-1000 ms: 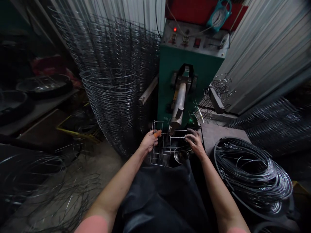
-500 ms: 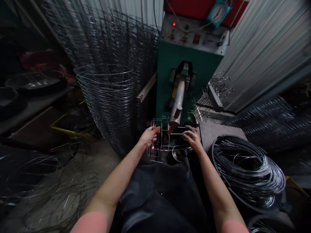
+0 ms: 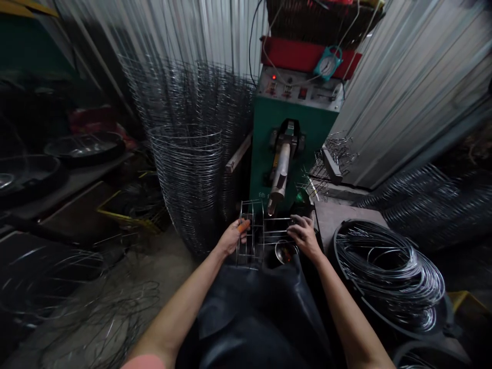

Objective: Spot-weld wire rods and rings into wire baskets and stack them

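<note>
A small wire basket frame (image 3: 254,233) sits in front of me, under the grey electrode arm (image 3: 280,173) of a green spot-welding machine (image 3: 292,123). My left hand (image 3: 231,237), with an orange cover on the thumb, grips the frame's left side. My right hand (image 3: 304,235) is closed on the horizontal wires at the frame's right. A small shiny metal bowl (image 3: 286,251) lies just below the frame, close to my right hand.
A tall stack of wire rings (image 3: 188,174) stands left of the machine, with more wire mesh behind it. A large coil of wire (image 3: 388,271) lies at the right. Loose wire loops (image 3: 77,297) cover the floor at left. Dark pans (image 3: 82,146) rest on a left shelf.
The view has tilted up and pulled back, so the machine's top shows. Both hands keep hold of the wire frame. A small spark seen at the frame half a second ago is gone.
</note>
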Available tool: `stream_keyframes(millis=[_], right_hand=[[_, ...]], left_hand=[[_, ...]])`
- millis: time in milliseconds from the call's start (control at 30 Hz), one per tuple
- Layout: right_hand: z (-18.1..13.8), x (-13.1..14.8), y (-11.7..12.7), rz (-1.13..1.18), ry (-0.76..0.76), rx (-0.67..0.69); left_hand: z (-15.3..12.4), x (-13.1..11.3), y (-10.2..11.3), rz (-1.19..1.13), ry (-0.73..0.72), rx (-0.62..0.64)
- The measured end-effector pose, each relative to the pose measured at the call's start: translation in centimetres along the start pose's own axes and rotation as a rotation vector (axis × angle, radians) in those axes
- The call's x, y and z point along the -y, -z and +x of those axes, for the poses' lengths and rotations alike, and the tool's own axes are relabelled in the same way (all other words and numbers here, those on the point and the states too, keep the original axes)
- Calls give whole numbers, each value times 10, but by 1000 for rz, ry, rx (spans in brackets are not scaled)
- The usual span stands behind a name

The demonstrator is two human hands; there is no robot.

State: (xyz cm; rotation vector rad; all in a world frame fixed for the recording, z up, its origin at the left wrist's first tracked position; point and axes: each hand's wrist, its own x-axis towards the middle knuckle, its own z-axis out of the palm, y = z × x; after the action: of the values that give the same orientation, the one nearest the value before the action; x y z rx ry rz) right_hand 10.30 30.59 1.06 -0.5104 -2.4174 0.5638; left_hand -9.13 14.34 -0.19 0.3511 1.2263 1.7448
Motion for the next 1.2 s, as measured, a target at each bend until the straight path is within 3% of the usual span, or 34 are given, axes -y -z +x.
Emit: stream_keyframes(millis=[167, 300, 367, 433, 533, 633, 733, 833, 933, 1100, 1200], right_hand=[[-27, 40, 26, 91, -5, 34], [-46, 49, 62, 580, -207, 3], [-59, 45, 71, 832, -294, 96], [-75, 40, 69, 1016, -302, 278], [-100, 37, 52, 1270, -232, 416], [-118, 47, 34, 1527, -312, 178], [-121, 67, 28, 1611, -488, -117], [-108, 82, 30, 1597, -618, -286], [-86, 85, 29, 1586, -634, -370], [-45, 76, 16, 1561, -571, -420], [-29, 70, 7, 1565, -599, -409]], left_hand=[[-52, -1, 28, -49, 16, -1], [-80, -25, 53, -201, 40, -7], [-87, -33, 62, -305, 125, -9], [-88, -31, 67, -383, 275, -5], [-83, -8, 70, -479, 453, 21], [-77, 28, 73, -544, 544, 115], [-71, 56, 79, -528, 583, 194], [-70, 71, 84, -470, 542, 100], [-80, 79, 82, -420, 414, -7], [-106, 93, 68, -312, 168, 146], [-106, 102, 63, -73, 33, 108]])
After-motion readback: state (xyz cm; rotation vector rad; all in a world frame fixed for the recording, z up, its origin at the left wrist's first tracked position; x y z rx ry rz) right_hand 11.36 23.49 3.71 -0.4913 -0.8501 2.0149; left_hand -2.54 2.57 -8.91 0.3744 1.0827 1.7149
